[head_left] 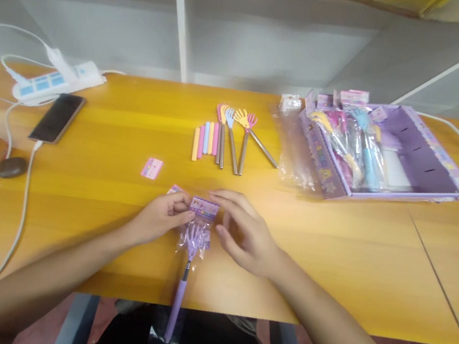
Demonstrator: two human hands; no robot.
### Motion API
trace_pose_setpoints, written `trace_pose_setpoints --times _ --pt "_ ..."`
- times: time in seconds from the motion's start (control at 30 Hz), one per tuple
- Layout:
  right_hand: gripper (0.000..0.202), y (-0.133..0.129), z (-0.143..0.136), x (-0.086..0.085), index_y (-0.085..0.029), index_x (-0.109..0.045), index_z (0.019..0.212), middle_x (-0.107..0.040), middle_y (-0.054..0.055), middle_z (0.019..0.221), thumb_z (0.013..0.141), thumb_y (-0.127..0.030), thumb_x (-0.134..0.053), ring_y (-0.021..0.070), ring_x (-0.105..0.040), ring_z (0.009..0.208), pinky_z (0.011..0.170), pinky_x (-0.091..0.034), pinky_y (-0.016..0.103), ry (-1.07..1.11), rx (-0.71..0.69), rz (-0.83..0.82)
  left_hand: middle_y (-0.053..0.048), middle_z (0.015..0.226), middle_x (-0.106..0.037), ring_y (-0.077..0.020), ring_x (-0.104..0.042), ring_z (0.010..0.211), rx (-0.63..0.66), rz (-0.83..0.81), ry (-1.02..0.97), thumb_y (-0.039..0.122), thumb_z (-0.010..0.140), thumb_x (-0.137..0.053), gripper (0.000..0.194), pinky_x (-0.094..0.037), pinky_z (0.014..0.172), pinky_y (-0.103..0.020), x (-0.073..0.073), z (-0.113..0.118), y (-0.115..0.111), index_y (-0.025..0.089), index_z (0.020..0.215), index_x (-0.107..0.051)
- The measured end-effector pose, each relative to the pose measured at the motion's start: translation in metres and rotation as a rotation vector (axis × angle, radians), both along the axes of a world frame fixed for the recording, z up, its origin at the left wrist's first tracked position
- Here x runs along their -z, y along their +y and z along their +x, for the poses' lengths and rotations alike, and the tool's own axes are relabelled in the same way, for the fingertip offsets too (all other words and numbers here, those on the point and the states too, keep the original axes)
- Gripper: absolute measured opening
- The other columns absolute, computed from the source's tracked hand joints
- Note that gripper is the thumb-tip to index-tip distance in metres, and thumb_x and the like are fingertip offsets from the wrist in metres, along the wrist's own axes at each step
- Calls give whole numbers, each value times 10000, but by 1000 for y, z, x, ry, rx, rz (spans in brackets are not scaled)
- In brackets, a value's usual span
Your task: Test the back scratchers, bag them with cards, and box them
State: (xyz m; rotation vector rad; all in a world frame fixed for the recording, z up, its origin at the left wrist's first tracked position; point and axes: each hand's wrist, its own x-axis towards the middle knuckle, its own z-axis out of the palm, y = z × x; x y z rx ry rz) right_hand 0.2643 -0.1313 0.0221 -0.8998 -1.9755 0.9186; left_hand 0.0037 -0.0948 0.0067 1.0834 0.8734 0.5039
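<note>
The bagged scratcher (175,310) was laid across the table (319,267) edge. Its card (204,209) was gripped by the left hand (161,216); the right hand's (249,238) fingers were held open alongside. Beyond, loose scratchers (243,154) were placed left of the box (414,143).

Purple back scratcher (176,309), seemingly bagged

There are five loose claws (242,118), seemingly five handles (206,136), one bagged purple scratcher (177,309), one box (426,142), one phone (57,118), one power strip (85,75) and several boxed scratchers (370,168), too overlapped to count.
</note>
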Motion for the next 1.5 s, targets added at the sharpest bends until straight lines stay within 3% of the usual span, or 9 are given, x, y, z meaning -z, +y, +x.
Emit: trace_pose_setpoints --times 0.1,0.17,0.47,0.6,0.73,0.87,1.0,1.4,1.5 --pt "695 0 -2 2 -301 -409 1674 -564 154 1571 1021 -137 -581 301 -643 1369 1122 -610 516 -74 -33 153 -123 1080 -838 -252 -807 999 -29 9 2 461 962 -804 357 -593 878 -346 0 0 1 167 1136 -701" --pt "734 0 -3 3 -297 -381 1691 -579 150 1564 1007 -111 -572 296 -600 1445 1161 -590 525 -98 -55 195 -122 1075 -839 -260 -809 1015 -43 14 0 449 964 -804 348 -592 896 -350 0 0 1 168 1149 -715" --pt "603 4 0 7 -254 -527 1572 -681 128 1445 994 -93 -589 261 -685 1336 1079 -643 476 -167 -105 213 -104 1075 -815 -221 -771 978 -81 44 -30 436 980 -789 324 -555 893 -327 1 0 0 161 1120 -691" --pt "580 3 -1 6 -254 -546 1546 -678 120 1483 993 -83 -582 258 -681 1363 1107 -627 477 -187 -121 205 -91 1113 -792 -212 -750 1017 -104 46 -121 412 970 -805 318 -551 918 -320 -1 2 0 169 1144 -696" --pt "552 1 -1 4 -261 -560 1528 -668 116 1523 1001 -96 -576 254 -686 1368 1078 -641 458 -209 -145 190 -53 1021 -739 -174 -710 876 -142 26 -128 475 970 -791 364 -548 775 -285 -2 3 -1 168 1133 -682" --pt "556 0 -3 2 -251 -565 1529 -652 103 1553 996 -92 -571 233 -688 1369 1085 -636 416 -222 -180 182 5 831 -666 -126 -622 702 -150 93 -3 522 976 -769 383 -470 640 -240 -3 1 -2 166 1036 -643" --pt "573 -1 -6 2 -251 -552 1551 -643 92 1563 1003 -83 -569 216 -683 1372 1130 -611 402 -220 -185 152 -4 806 -699 -142 -634 664 -126 95 55 531 990 -737 381 -454 596 -246 -4 0 -2 177 1046 -609" --pt "507 2 -1 1 -254 -635 1459 -750 87 1381 1004 -42 -563 211 -739 1241 1020 -635 384 -181 -145 197 -42 829 -755 -168 -694 688 -103 143 59 564 980 -737 413 -503 627 -263 -1 -1 -1 178 1029 -596" --pt "420 1 0 1 -230 -680 1379 -775 96 1269 1022 -56 -545 209 -752 1130 953 -624 367 -162 -119 186 -33 807 -750 -162 -693 659 -115 159 58 574 970 -746 424 -504 606 -256 0 0 0 179 1026 -602"
